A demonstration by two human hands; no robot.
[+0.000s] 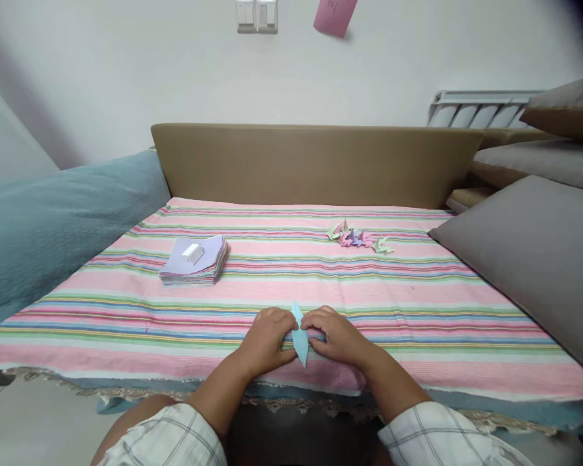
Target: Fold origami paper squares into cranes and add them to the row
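Observation:
A light blue piece of folded paper (pixel 300 343), shaped like a long narrow diamond, is between my two hands near the front edge of the striped cloth. My left hand (pixel 271 336) grips its left edge, thumb below and fingers curled above. From the right side, my right hand (pixel 334 333) pinches the same paper with its fingertips. The upper tip of the paper points away from me and the lower tip towards me. Beyond my hands to the right lie several folded paper cranes (pixel 357 238) in green, pink and purple.
On the left, a stack of coloured paper (pixel 194 262) carries a small white block (pixel 193 253). The striped cloth (pixel 282 259) covers the seat. Grey cushions (pixel 529 259) border it on the right, a blue-covered armrest (pixel 78 213) on the left, and a brown backrest (pixel 315 165) behind.

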